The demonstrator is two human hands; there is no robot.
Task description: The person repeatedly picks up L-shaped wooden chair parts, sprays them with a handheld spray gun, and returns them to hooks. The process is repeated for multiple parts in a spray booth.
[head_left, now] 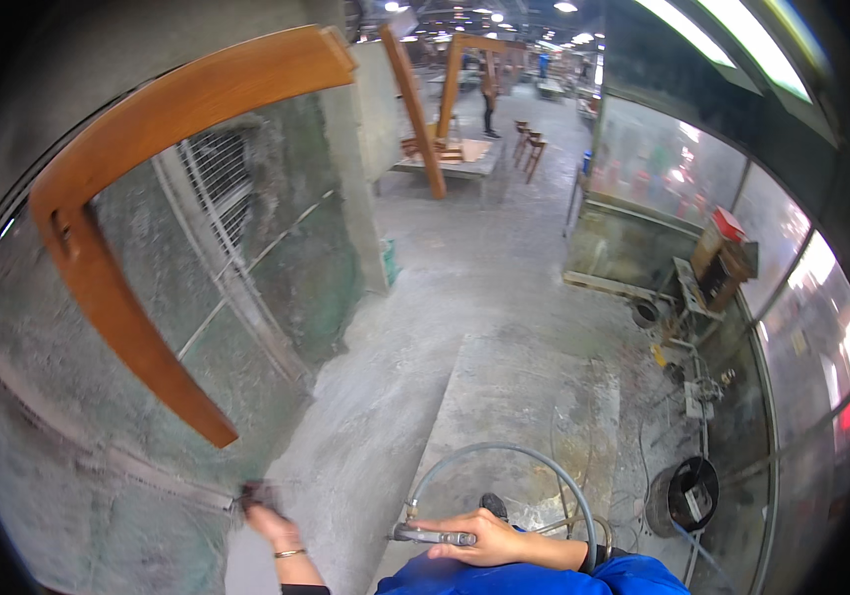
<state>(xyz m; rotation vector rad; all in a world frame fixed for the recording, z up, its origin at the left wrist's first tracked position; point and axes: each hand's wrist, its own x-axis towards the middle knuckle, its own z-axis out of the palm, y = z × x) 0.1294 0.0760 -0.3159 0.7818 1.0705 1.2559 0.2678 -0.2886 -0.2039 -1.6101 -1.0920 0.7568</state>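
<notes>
My right hand (pixel 489 538) is wrapped around a metal spray gun (pixel 435 535) in front of my blue clothing. From the gun a grey hose (pixel 504 446) arches up and curves back past my right forearm. My left hand (pixel 271 524), with a bracelet at the wrist, reaches out low on the left. Its fingers end in a dark blur, so I cannot make out whether they grip anything. Above and beyond it hangs a curved, L-shaped orange-brown wooden furniture part (pixel 127 129), with a small slot near its bend. Neither hand touches that part.
Grey, stained booth walls (pixel 296 228) stand on the left. Glass panels (pixel 663 159) line the right, with a dark bucket (pixel 682 496), hoses and a cluttered stand (pixel 697 288). Farther off are more hanging wooden parts (pixel 415 119), a low platform (pixel 445 167), stools (pixel 534 151) and a person (pixel 489 94).
</notes>
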